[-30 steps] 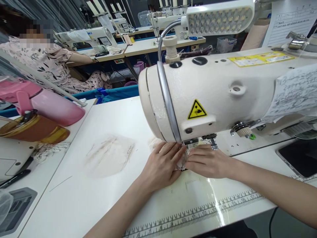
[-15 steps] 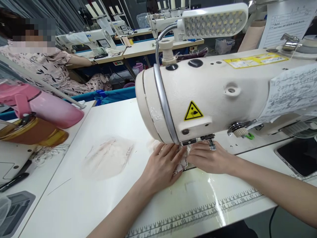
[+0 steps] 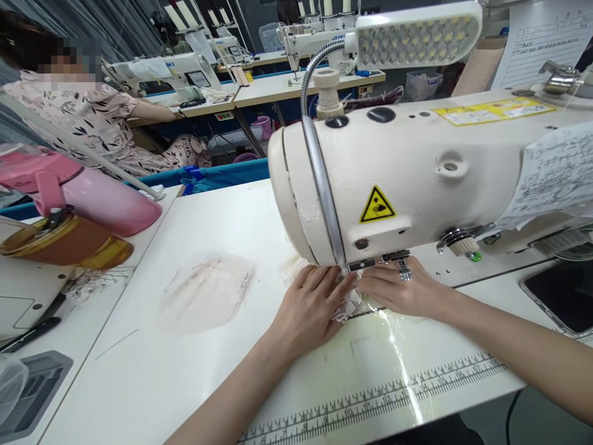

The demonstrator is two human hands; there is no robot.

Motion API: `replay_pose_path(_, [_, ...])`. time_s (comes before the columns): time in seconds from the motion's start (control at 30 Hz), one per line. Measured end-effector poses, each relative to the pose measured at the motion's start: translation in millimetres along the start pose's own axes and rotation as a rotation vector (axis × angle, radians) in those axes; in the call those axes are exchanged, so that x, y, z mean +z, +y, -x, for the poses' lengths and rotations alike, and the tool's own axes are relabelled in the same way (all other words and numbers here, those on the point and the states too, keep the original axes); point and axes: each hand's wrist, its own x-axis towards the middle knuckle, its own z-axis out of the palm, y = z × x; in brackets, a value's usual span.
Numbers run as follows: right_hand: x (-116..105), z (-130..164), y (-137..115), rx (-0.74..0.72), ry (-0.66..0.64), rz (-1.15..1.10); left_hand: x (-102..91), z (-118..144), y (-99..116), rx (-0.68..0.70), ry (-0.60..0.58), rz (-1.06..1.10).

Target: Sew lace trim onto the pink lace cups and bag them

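Observation:
Below the head of a cream sewing machine [image 3: 412,161], both hands are at a piece of white lace fabric [image 3: 348,304]. My left hand [image 3: 308,309] lies over the lace with its fingers stretched forward, and the lace shows between thumb and forefinger. On the other side, my right hand [image 3: 401,287] is closed, its fingers pressed together at the lace's right edge beside the needle area. The machine head hides the needle and some fingertips. To the left, a sheer pale fabric piece [image 3: 208,293] with reddish stitching along its edge lies flat on the white table.
A pink bottle [image 3: 106,191] and an amber cup [image 3: 69,241] stand at the left. A phone [image 3: 563,293] lies at the right, and a ruler strip [image 3: 370,402] runs along the front edge. A lamp [image 3: 419,37] hangs overhead. Another person [image 3: 88,123] sits beyond.
The view has shifted slightly, so most things appear a little farther right. The lace between my hands has turned or slid slightly and shows more; both hands stay at it.

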Motion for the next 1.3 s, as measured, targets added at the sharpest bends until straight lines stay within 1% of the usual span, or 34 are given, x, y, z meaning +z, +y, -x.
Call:
replay_pose_path(0.17, [-0.7, -1.0, -2.8, 0.014, 0.016, 0.011, -0.1, 1.6, 4.8, 0.151, 0.157, -0.027])
replay_pose_path(0.27, [3.2, 0.6, -5.9, 0.006, 0.032, -0.068, -0.5, 1.4, 6.5, 0.127, 0.197, -0.037])
replay_pose_path(0.33, [9.1, 3.4, -7.6, 0.006, 0.012, -0.168, -0.8, 0.9, 6.3, 0.096, 0.191, -0.034])
replay_pose_path(0.43, [17.8, 7.5, -9.1, 0.014, -0.054, -0.269, -1.3, -0.1, 5.1, 0.066, 0.171, -0.037])
replay_pose_path(0.53, [21.7, 9.0, -9.7, 0.029, -0.071, -0.286, -1.6, -0.7, 3.8, 0.052, 0.164, -0.044])
replay_pose_path(0.7, [23.1, 8.5, -10.7, 0.052, -0.067, -0.300, -0.5, -0.4, 1.8, 0.024, 0.156, -0.057])
replay_pose_path(0.83, [24.1, 7.0, -10.4, 0.059, -0.094, -0.306, 1.4, -1.1, 0.8, 0.008, 0.138, -0.077])
replay_pose_path(0.93, [22.2, 4.4, -9.4, 0.066, -0.121, -0.291, 2.9, -1.6, 0.8, -0.002, 0.147, -0.077])
replay_pose_path(1.03, [19.1, 1.8, -8.7, 0.077, -0.149, -0.265, 4.1, -1.4, 1.3, -0.025, 0.131, -0.073])
replay_pose_path(1.2, [15.9, 3.7, -9.9, 0.129, -0.114, -0.091, 5.0, -1.3, 2.5, -0.032, 0.110, -0.100])
replay_pose_path(1.3, [17.4, 10.0, -10.0, 0.150, -0.123, -0.011, 5.3, -1.0, 2.3, -0.018, 0.106, -0.138])
